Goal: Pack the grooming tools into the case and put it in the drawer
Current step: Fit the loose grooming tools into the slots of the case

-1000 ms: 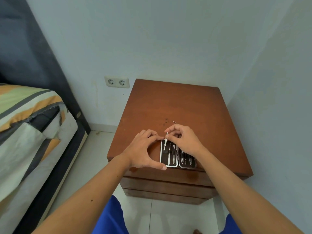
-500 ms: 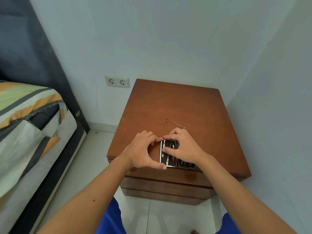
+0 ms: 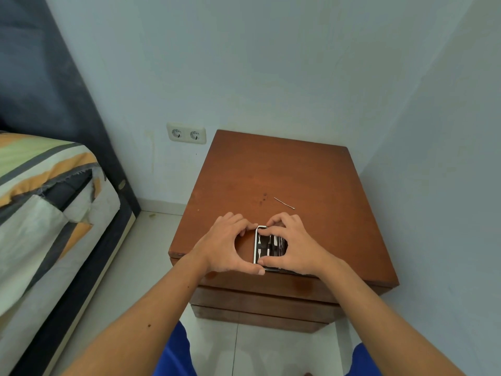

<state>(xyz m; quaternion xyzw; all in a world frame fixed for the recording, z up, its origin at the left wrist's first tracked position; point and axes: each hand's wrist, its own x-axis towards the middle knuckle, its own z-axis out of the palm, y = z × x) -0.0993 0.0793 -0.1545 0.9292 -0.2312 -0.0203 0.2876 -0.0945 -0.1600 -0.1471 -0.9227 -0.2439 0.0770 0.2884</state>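
Seating a tool in the open case (image 3: 268,248), near edge of the counter (image 3: 311,172).

Nearest, below the counter top: drawer (image 3: 260,301) fronts, all closed. On the near edge, case lying flat and open, tools strapped inside. Left hand (image 3: 226,246) curled round its left side, thumb on the near corner, fingers (image 3: 245,225) at the far corner. Right hand (image 3: 294,246) over the case's right half, fingers and thumb bent down onto the tools, pressing rather than pinching as far as can be judged. Farther back and right, well apart from both hands: one thin pick (image 3: 284,203) loose on the counter. Next, probably: reach for that pick, slot it, fold the case, open a drawer.
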